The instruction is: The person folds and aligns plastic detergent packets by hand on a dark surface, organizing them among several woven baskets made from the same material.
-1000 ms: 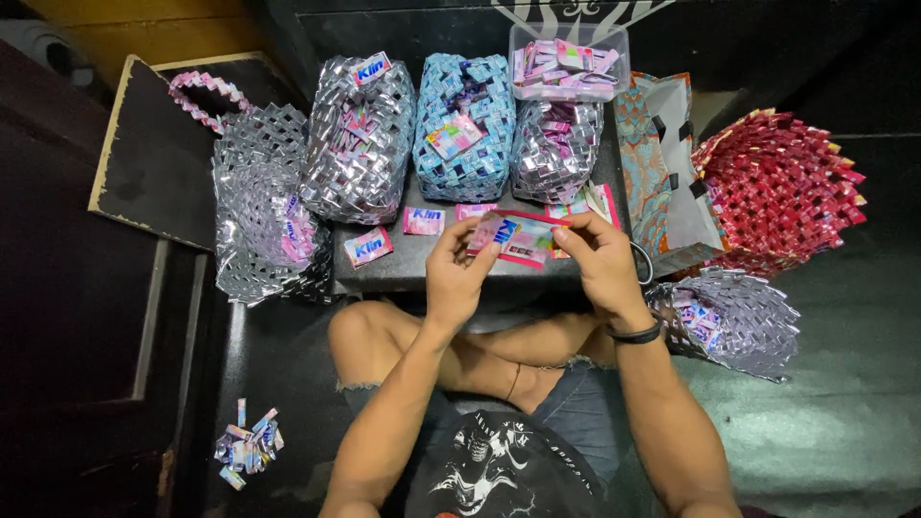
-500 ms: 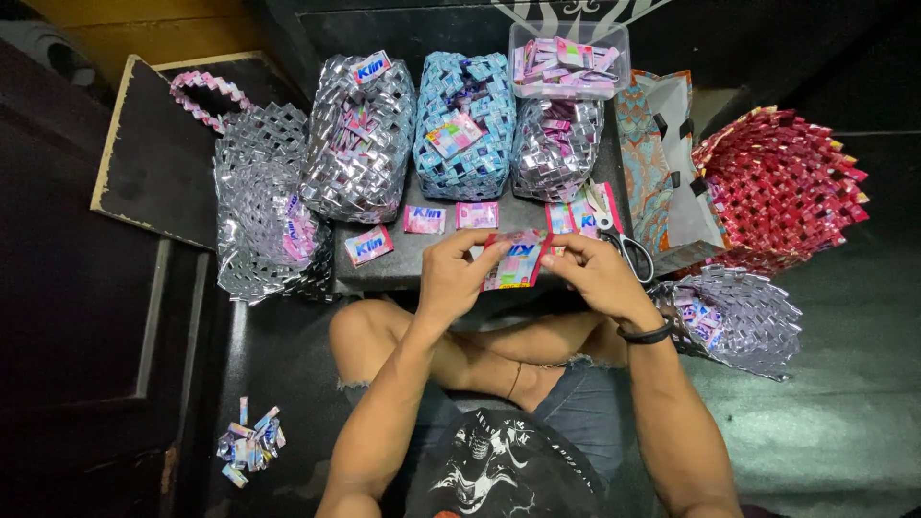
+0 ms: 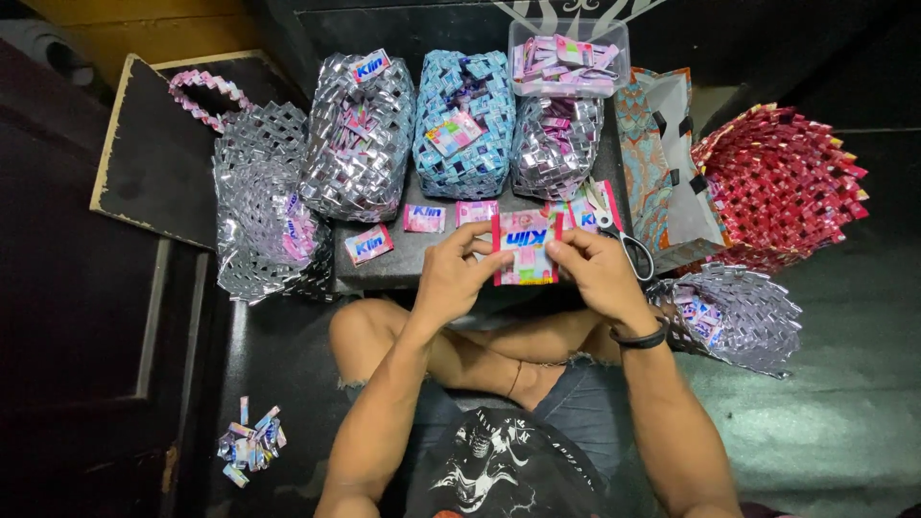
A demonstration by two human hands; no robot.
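Both hands hold a flat pink sachet wrapper (image 3: 526, 247) spread out above the front edge of a low dark board (image 3: 403, 259). My left hand (image 3: 458, 273) pinches its left edge and my right hand (image 3: 595, 271) pinches its right edge. A dark band sits on my right wrist. Several more pink wrappers (image 3: 424, 218) lie in a row on the board just beyond my hands. A pair of scissors (image 3: 619, 235) rests on the board beside my right hand.
Woven foil bags stand behind the board: silver (image 3: 360, 144), blue (image 3: 462, 125), a smaller silver one (image 3: 554, 144). A clear tub of wrappers (image 3: 566, 59), a patterned paper bag (image 3: 662, 168), a red woven basket (image 3: 782, 187), two silver baskets (image 3: 254, 216) (image 3: 734, 312) and folded scraps (image 3: 251, 446) surround me.
My hands have drawn back toward me and unfolded the wrapper, so it now lies flat and open between them.
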